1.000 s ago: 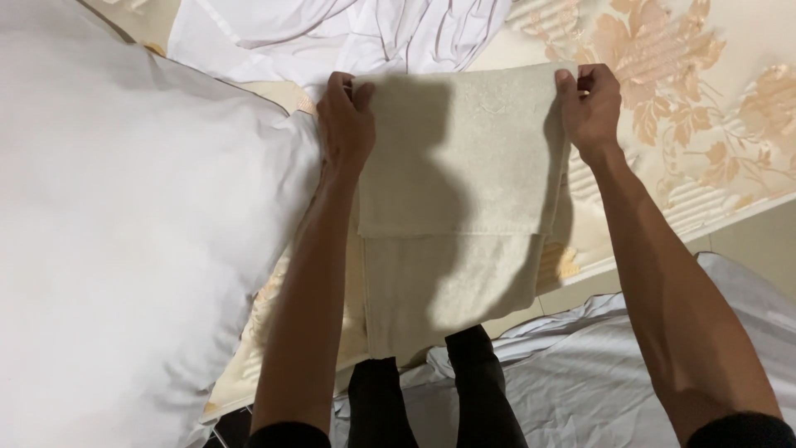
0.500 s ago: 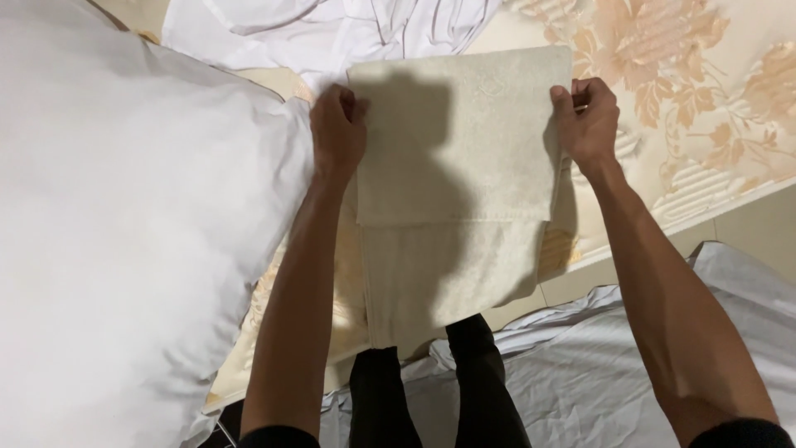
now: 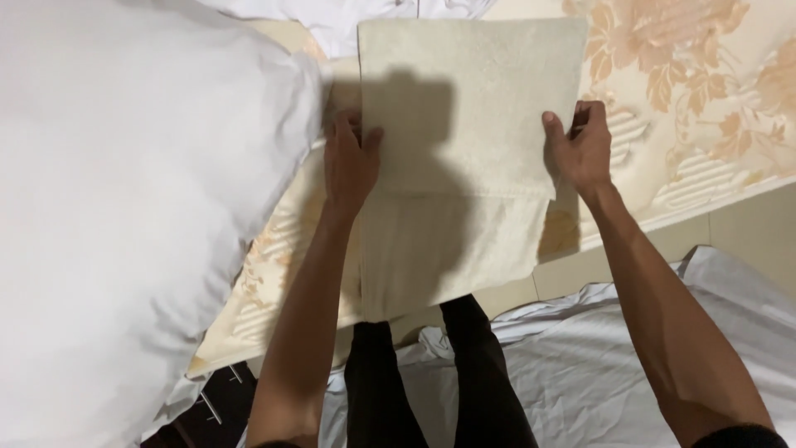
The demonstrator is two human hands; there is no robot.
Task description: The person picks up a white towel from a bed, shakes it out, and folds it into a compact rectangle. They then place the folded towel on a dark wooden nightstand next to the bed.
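Observation:
A cream towel [image 3: 473,108] lies folded on the floral mattress [image 3: 705,99], its lower part hanging over the mattress edge toward my legs. My left hand [image 3: 350,162] grips the towel's left side near the fold line. My right hand [image 3: 580,149] pinches the right side at about the same height. The upper folded layer lies flat with my shadow across it.
A big white pillow [image 3: 124,191] fills the left side, touching the towel's left edge. White cloth [image 3: 365,17] lies at the top. A crumpled white sheet [image 3: 605,365] is on the floor by my black-trousered legs [image 3: 431,382]. A dark metal frame [image 3: 211,406] shows at lower left.
Both hands have slid down the towel's sides from its top corners to near the fold line. The towel's top edge now lies flat on the mattress, farther from me.

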